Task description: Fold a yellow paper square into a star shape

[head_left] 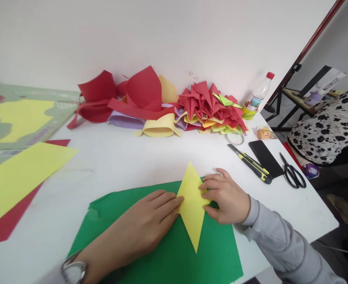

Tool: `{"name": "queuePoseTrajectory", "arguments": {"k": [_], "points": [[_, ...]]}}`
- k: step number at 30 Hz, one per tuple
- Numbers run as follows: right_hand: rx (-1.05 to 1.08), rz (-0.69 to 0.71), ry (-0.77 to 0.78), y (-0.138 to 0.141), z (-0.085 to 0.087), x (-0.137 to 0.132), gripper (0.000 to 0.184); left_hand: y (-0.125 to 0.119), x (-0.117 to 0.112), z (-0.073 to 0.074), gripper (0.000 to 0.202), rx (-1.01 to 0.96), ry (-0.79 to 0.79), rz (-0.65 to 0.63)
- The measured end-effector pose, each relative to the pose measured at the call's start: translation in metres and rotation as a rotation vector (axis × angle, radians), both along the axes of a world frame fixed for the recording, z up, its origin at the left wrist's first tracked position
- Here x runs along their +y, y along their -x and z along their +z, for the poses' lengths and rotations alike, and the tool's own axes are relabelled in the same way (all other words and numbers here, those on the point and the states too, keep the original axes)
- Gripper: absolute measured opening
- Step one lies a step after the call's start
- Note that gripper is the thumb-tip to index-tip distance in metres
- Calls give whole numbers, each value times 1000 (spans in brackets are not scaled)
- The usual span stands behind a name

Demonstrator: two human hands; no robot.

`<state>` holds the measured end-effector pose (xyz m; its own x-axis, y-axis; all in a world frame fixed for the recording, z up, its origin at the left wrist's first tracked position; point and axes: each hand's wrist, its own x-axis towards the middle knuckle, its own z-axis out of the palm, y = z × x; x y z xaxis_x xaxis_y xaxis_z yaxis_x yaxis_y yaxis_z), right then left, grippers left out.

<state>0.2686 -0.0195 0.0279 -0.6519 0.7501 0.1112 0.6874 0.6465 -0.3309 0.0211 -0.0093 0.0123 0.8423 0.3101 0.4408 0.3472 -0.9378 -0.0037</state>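
Yellow paper (192, 205): left hand (150, 225) pressing flat, right hand (228, 199) fingers (205, 193) pinching edge.

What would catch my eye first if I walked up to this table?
A bright yellow folded paper lies on a green sheet at the near edge, with the left hand pressing its left side and the right hand pinching its right corner. Behind, against the wall, sits a heap of red folded papers.

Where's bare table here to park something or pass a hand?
Free: the wide white strip of table between the green sheet and the paper pile; the front right corner between sleeve and scissors. Crowded: right side with utility knife, black slab; left edge with yellow sheet.
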Motion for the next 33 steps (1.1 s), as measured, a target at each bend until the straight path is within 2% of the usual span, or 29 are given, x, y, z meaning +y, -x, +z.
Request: {"name": "queuePoseTrajectory", "arguments": {"k": [7, 22, 25, 29, 33], "points": [[28, -22, 29, -1, -1, 0, 10, 3, 0, 1, 32, 26, 13, 4], [48, -19, 30, -1, -4, 2, 11, 7, -1, 3, 42, 60, -151, -22], [60, -18, 20, -2, -7, 4, 15, 8, 2, 0, 39, 81, -152, 20], [50, 21, 11, 0, -8, 4, 28, 11, 12, -6, 38, 114, -147, 144], [-26, 73, -16, 8, -8, -4, 36, 14, 18, -4, 37, 33, -180, 226]]}}
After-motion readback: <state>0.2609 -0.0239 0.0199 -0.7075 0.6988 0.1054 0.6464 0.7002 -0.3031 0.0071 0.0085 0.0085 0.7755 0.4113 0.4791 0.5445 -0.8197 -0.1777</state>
